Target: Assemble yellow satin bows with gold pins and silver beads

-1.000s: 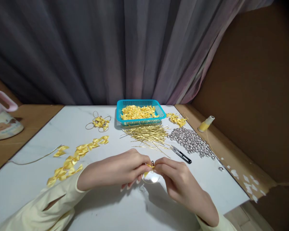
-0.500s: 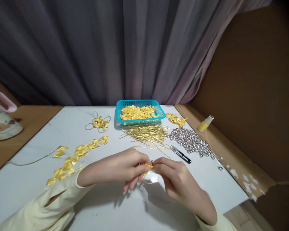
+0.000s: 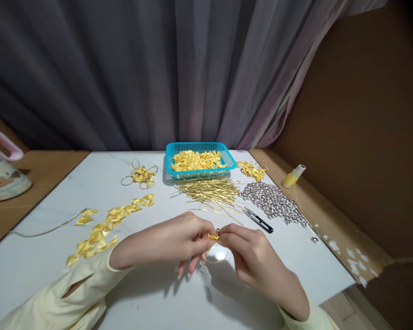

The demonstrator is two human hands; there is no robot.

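My left hand point(image 3: 194, 240) pinches a small yellow ribbon bow point(image 3: 212, 237) between thumb and forefinger, its other fingers hanging loosely below. From the right, my right hand point(image 3: 249, 250) closes its fingertips at the same spot, beside a silver bead point(image 3: 218, 232). A thin gold cord point(image 3: 215, 262) curves in a loop below the fingertips, joined to what I hold. The fingers partly cover the bow and the bead. Black thread snips point(image 3: 259, 221) lie just beyond my right hand.
A blue basket point(image 3: 234, 166) holds yellow bows at the back, with gold cords point(image 3: 209, 190) before it. Silver beads point(image 3: 273, 201) spread to the right, near a thread spool point(image 3: 293, 176). Loose bows point(image 3: 98, 233) and a finished-looking cluster point(image 3: 142, 175) lie left. A pink-handled jug point(image 3: 7, 178) stands far left.
Both hands stay almost in place. The fingers shift slightly around the bow and bead, and the cord loop below shows a little more to the right.
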